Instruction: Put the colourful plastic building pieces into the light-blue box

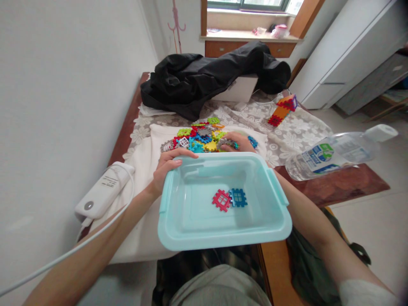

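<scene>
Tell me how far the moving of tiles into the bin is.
Done: a red tile and a blue tile lie in the turquoise bin. In hand: the left hand holds the bin's rim; the right hand rests on the tile pile. Left: nearly the whole pile.

Up at the back, a black jacket (204, 78) sprawls over a white box (240, 90) on the lace tablecloth (287, 140). Off to the right a small block tower (283, 109) stands tilted, and a clear water bottle (338, 154) lies on its side by the table's edge. Over on the left, a white device (103, 191) with its cable (63, 255) sits at the edge of a white cloth (143, 148).
</scene>
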The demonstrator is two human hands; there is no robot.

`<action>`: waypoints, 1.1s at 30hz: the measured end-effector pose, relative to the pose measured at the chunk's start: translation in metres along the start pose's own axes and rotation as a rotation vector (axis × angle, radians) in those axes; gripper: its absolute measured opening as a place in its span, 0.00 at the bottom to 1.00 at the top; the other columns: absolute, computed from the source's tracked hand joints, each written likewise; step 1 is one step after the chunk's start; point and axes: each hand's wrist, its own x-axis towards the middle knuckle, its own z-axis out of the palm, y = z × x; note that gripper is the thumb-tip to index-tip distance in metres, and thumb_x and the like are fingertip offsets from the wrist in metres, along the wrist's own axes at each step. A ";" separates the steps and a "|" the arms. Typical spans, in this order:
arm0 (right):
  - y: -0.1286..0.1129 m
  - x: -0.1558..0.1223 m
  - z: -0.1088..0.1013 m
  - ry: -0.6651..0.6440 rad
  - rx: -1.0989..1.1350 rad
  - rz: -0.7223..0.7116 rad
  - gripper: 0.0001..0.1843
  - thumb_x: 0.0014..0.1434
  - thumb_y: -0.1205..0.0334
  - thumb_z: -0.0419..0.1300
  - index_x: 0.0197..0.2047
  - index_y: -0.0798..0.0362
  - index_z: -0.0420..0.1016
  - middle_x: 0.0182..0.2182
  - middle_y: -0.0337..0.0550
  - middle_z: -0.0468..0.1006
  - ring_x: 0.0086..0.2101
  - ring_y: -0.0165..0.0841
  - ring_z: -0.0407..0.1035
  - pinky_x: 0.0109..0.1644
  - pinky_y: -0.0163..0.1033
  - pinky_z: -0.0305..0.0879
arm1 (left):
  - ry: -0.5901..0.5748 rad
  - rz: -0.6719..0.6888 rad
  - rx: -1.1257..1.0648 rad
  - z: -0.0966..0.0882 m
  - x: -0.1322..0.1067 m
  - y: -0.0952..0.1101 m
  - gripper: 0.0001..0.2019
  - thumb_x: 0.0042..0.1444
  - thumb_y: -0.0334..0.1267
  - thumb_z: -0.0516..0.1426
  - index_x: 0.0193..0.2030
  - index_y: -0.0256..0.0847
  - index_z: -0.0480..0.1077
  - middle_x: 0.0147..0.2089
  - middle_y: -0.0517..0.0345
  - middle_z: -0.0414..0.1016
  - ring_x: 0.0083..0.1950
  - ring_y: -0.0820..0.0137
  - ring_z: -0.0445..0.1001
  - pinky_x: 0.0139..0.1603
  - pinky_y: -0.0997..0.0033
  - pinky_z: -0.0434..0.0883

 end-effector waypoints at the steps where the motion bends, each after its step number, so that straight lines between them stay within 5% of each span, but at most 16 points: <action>1: 0.001 0.000 0.001 0.024 0.049 0.004 0.19 0.68 0.41 0.69 0.53 0.46 0.84 0.50 0.50 0.86 0.53 0.51 0.79 0.64 0.59 0.76 | -0.002 0.002 0.001 0.000 0.000 -0.001 0.14 0.54 0.44 0.64 0.40 0.42 0.90 0.43 0.49 0.88 0.46 0.56 0.81 0.47 0.64 0.78; 7: -0.016 0.005 -0.003 0.207 0.653 0.151 0.28 0.53 0.39 0.83 0.45 0.47 0.80 0.39 0.38 0.84 0.37 0.33 0.76 0.45 0.38 0.77 | 0.012 0.020 0.011 -0.002 -0.001 -0.003 0.15 0.54 0.44 0.63 0.41 0.41 0.90 0.44 0.49 0.88 0.46 0.56 0.80 0.46 0.63 0.76; 11: -0.040 0.007 -0.015 0.248 1.060 0.331 0.35 0.45 0.48 0.89 0.47 0.44 0.74 0.37 0.32 0.83 0.34 0.30 0.76 0.40 0.35 0.79 | -0.005 0.021 0.031 0.000 -0.002 0.000 0.16 0.53 0.44 0.64 0.41 0.40 0.90 0.42 0.49 0.88 0.44 0.56 0.80 0.46 0.63 0.74; 15: -0.058 0.004 -0.028 0.245 1.127 0.333 0.36 0.42 0.50 0.90 0.43 0.45 0.71 0.35 0.33 0.79 0.32 0.30 0.75 0.37 0.34 0.79 | -0.015 0.013 0.022 0.001 -0.002 0.003 0.15 0.53 0.45 0.65 0.41 0.41 0.91 0.41 0.50 0.89 0.43 0.58 0.80 0.46 0.64 0.74; 18: -0.066 -0.001 -0.036 0.100 1.131 0.198 0.32 0.46 0.46 0.88 0.39 0.46 0.71 0.35 0.35 0.78 0.32 0.31 0.75 0.35 0.36 0.78 | -0.018 0.014 0.014 0.001 -0.002 0.003 0.15 0.52 0.44 0.65 0.41 0.41 0.91 0.41 0.51 0.89 0.43 0.58 0.80 0.46 0.64 0.74; 22: -0.069 -0.005 -0.039 -0.174 1.044 0.013 0.31 0.54 0.33 0.81 0.35 0.48 0.74 0.34 0.42 0.82 0.38 0.40 0.81 0.48 0.48 0.84 | -0.017 0.001 0.013 0.000 -0.002 0.001 0.16 0.52 0.44 0.64 0.42 0.41 0.90 0.41 0.50 0.89 0.43 0.57 0.80 0.44 0.64 0.75; 25: -0.056 -0.002 -0.034 0.039 0.915 0.050 0.30 0.65 0.25 0.67 0.39 0.46 0.78 0.42 0.45 0.85 0.46 0.43 0.83 0.59 0.55 0.83 | -0.027 0.015 0.016 -0.001 -0.003 -0.001 0.16 0.53 0.44 0.64 0.42 0.43 0.91 0.42 0.51 0.89 0.45 0.56 0.81 0.45 0.64 0.76; 28: -0.032 0.002 -0.027 0.145 0.422 0.096 0.29 0.71 0.28 0.62 0.54 0.44 0.83 0.57 0.48 0.86 0.59 0.48 0.80 0.72 0.61 0.75 | -0.039 0.015 0.012 -0.001 -0.003 -0.001 0.15 0.54 0.44 0.64 0.42 0.45 0.91 0.43 0.51 0.89 0.46 0.56 0.82 0.46 0.65 0.76; 31: -0.007 0.003 -0.016 -0.011 -0.174 0.061 0.41 0.65 0.33 0.71 0.72 0.47 0.79 0.74 0.56 0.76 0.72 0.62 0.69 0.80 0.73 0.62 | -0.035 0.020 0.021 -0.001 -0.003 0.000 0.15 0.54 0.44 0.64 0.42 0.45 0.91 0.43 0.51 0.89 0.46 0.56 0.81 0.46 0.65 0.76; 33: 0.004 0.002 -0.008 -0.108 -0.354 0.010 0.41 0.66 0.36 0.72 0.74 0.51 0.79 0.75 0.60 0.74 0.73 0.65 0.68 0.79 0.74 0.62 | -0.033 0.030 0.021 -0.001 -0.003 0.000 0.15 0.54 0.44 0.64 0.42 0.44 0.91 0.44 0.51 0.90 0.47 0.57 0.81 0.45 0.65 0.76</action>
